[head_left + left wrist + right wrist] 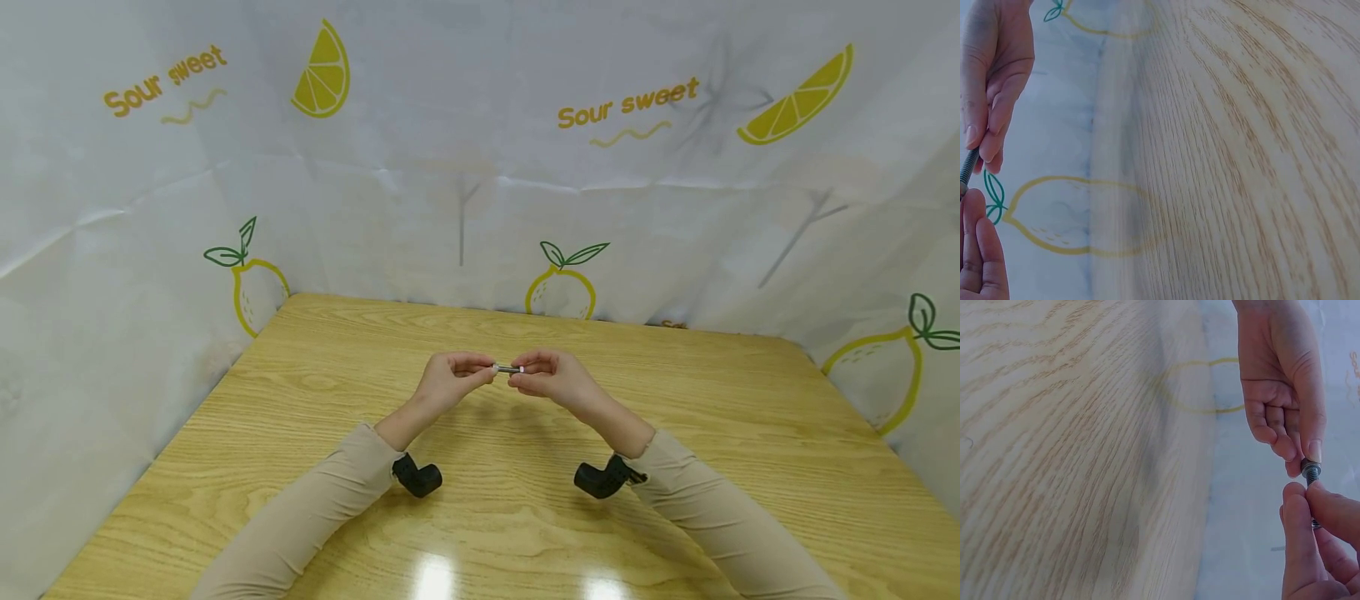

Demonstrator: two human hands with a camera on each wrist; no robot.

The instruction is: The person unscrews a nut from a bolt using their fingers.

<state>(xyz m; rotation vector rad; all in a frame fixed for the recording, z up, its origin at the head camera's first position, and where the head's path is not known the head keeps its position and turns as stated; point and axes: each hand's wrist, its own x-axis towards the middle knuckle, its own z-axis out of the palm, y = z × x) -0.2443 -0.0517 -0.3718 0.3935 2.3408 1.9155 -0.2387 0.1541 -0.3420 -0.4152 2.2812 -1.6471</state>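
A metal bolt with a threaded shaft is held up level between the two hands, above the table. My left hand pinches its left end between thumb and fingers. In the right wrist view, a wider head or nut shows at those fingertips; which of the two it is I cannot tell. My right hand pinches the shaft from the other side with thumb and fingers, and a bit of thread pokes out below them. The left wrist view catches only part of the threaded shaft at its edge.
Beneath the hands lies a wood-grain table. A white cloth with lemon prints hangs along its back and sides. Black wrist mounts jut inward from both sleeves, low over the tabletop.
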